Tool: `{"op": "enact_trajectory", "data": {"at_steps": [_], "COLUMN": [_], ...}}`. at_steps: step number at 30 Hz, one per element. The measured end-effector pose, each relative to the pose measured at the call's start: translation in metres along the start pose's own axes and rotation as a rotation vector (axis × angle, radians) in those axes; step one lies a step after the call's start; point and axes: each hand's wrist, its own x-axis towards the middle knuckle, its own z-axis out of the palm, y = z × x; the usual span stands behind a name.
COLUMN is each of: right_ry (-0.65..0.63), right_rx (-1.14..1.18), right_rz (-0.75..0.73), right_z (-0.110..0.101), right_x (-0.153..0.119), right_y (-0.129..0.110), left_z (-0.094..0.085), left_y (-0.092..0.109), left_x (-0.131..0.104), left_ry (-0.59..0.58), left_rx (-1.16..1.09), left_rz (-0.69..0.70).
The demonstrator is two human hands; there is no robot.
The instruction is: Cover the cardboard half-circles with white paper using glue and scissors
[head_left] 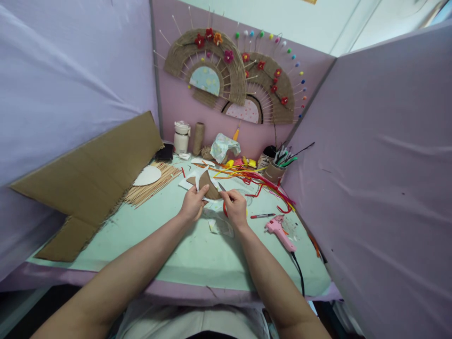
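Observation:
My left hand [192,203] is closed on a brown cardboard piece [208,187] with a curved edge, thumb on top. White paper shows around and behind the cardboard. My right hand [235,207] grips a pair of scissors [221,187]; their pointed blade tip reaches toward the cardboard's right edge, and a bit of red handle shows beside the fingers. Whether the blade touches the cardboard I cannot tell. Below the hands lies a scrap of thin patterned material [221,227]. Right of my right hand is a red-and-grey marker [263,216].
A pink glue gun [280,233] with a black cord lies right. Coloured pipe cleaners [247,175] spread behind the hands. Wooden sticks [155,183] and a large cardboard sheet [95,179] are left. A white bottle [181,137] and a tool cup [273,172] stand at the back.

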Motion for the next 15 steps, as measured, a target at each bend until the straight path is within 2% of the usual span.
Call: {"op": "enact_trajectory", "data": {"at_steps": [2, 8, 11, 15], "right_ry": [-0.005, -0.046, -0.059, -0.004], "right_rx": [-0.015, 0.165, 0.171, 0.048], "right_rz": [-0.013, 0.23, 0.215, 0.103], "right_z": [-0.0005, -0.0021, -0.0002, 0.002], "right_x": [0.0004, 0.0078, 0.0069, 0.0027], "right_y": [0.0011, 0.009, 0.01, 0.0092], "left_z": [0.0013, 0.0034, 0.0032, 0.0023], "left_y": [0.0017, 0.003, 0.0005, -0.0014], "left_x": [-0.0012, -0.0052, -0.0062, -0.0068], "left_ry": [-0.015, -0.07, -0.072, -0.058], "left_rx": [0.007, 0.004, 0.017, 0.045], "left_rz": [-0.012, -0.099, -0.119, -0.131]}}
